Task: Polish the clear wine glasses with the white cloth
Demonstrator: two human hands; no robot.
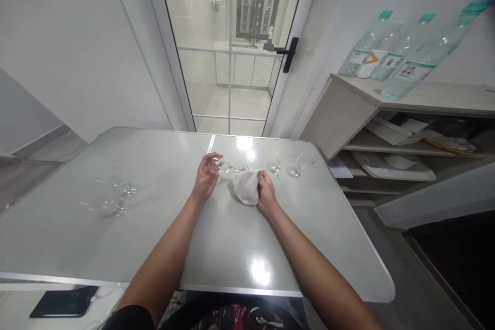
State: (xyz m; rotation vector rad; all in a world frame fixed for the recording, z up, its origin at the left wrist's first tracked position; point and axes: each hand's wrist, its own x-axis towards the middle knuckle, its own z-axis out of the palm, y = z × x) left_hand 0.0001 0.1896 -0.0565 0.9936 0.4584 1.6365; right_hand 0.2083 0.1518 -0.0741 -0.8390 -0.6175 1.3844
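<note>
Forearms (305, 242), two, extended over one pale tabletop (154, 247). Clear glasses (116, 210), a cluster at left; stemmed glasses (296, 171), a pair at right; both groups presumably set aside to give the forearms room. Wine glass (222, 166), one, held sideways, bowl cupped in the left hand (207, 178), likely for steadiness, stem pointing right. White cloth (246, 188), one, pinched in the right hand (266, 193) beside the foot; contact unclear.

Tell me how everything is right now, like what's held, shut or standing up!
Stemmed glass: tipped sideways, held by left hand
Cloth: hanging bunched from right hand
Glasses at right: standing
Glasses at left: standing
Glass door: looks shut
Green-capped bottles: standing, capped
Black device: lying flat, dark
</note>
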